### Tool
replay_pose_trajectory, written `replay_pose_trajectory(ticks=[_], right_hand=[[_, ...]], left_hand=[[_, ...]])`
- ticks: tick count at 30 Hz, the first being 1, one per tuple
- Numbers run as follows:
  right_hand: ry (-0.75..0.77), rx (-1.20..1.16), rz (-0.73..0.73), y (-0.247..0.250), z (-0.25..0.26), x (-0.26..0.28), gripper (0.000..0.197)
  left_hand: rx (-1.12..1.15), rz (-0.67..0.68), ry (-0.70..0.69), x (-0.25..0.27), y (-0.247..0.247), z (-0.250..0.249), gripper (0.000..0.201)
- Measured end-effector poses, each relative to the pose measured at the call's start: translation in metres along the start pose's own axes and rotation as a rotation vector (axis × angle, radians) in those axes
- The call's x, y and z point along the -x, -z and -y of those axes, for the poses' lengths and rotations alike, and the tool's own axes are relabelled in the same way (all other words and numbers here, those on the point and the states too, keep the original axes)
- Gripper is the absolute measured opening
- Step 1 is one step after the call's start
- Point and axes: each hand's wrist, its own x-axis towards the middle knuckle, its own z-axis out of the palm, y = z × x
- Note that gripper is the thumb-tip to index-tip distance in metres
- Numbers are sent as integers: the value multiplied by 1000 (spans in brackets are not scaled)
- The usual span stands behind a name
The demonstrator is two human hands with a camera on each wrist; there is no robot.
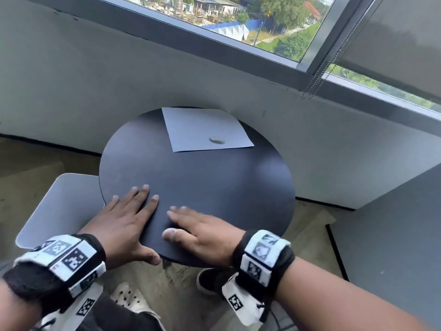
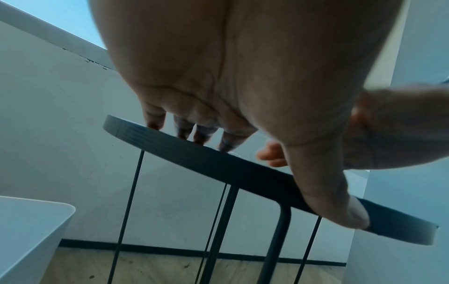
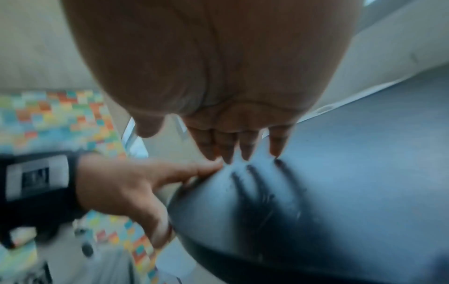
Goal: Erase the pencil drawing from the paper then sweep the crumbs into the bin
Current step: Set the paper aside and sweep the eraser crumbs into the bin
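Observation:
A white sheet of paper (image 1: 205, 129) lies at the far side of the round black table (image 1: 214, 182). A small grey eraser (image 1: 216, 140) sits on the paper near its front edge; no drawing is visible from here. My left hand (image 1: 128, 216) lies flat on the table's near left edge, fingers straight, thumb (image 2: 335, 194) hanging over the rim. My right hand (image 1: 198, 225) lies flat beside it on the tabletop, fingers (image 3: 228, 146) straight and touching the surface. Neither hand holds anything. A white bin (image 1: 57, 211) stands on the floor just left of the table.
The table (image 2: 218, 163) stands on thin black legs (image 2: 274, 240) against a grey wall under a window (image 1: 250, 20). A grey cabinet (image 1: 393, 235) stands to the right. My shoes (image 1: 210, 280) are on the floor under the near edge.

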Motion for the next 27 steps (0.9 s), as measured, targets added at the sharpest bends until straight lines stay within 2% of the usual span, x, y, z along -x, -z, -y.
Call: replay_pose_trajectory(ticks=[1, 2, 3, 5, 6, 7, 8, 9, 11, 14, 15, 16, 17, 18, 19, 20, 21, 22, 24, 27], right_hand=[[46, -81, -35, 10, -10, 10, 61], [19, -146, -125, 22, -31, 20, 59], [-87, -169, -251, 33, -60, 28, 60], [-456, -113, -445, 48, -121, 43, 68], [-639, -53, -437, 46, -143, 48, 73], [-761, 1, -392, 38, -155, 49, 77], [-813, 48, -352, 24, -159, 47, 80], [-810, 79, -330, 9, -150, 43, 81], [-702, 97, -296, -23, -110, 34, 82], [-349, 130, -206, -55, -41, 29, 89], [-246, 65, -192, -57, -31, 30, 92], [-182, -26, -242, -54, -30, 32, 92], [-181, -89, -367, -48, -41, 35, 91], [-263, -110, -504, -42, -57, 38, 90], [-421, -86, -589, -37, -74, 42, 90], [-597, -49, -582, -34, -86, 48, 94], [-735, -10, -516, -34, -91, 53, 98], [-800, 34, -446, -39, -88, 52, 100], [-758, 113, -387, -57, -60, 42, 96], [-571, 141, -332, -79, -1, 13, 96]], left_hand=[[6, -1, -3, -1, -1, 1, 156], [8, 0, -5, -1, -1, 2, 156], [4, 2, -5, -1, -1, 2, 155], [-7, 3, -6, 0, 0, 2, 154], [-8, 9, -6, 1, 0, 1, 154], [-8, 12, -5, 2, 1, 1, 154], [-7, 11, -3, 3, 2, 1, 154], [-5, 10, -1, 3, 3, 1, 155], [1, 14, 9, 3, 5, -1, 155], [3, 3, 17, 5, 4, -3, 150], [8, -1, 17, 5, 3, -3, 149], [18, -8, 15, 4, 2, -3, 148], [30, -21, 13, 4, 1, -2, 147], [37, -32, 11, 4, 0, 0, 147], [44, -34, 8, 4, -1, 0, 147], [51, -36, 3, 5, -2, 1, 148], [55, -41, -3, 5, -2, 1, 148], [54, -48, -9, 5, -2, 1, 148], [55, -53, -17, 5, -2, 1, 148], [57, -60, -13, 3, -4, 1, 152]])
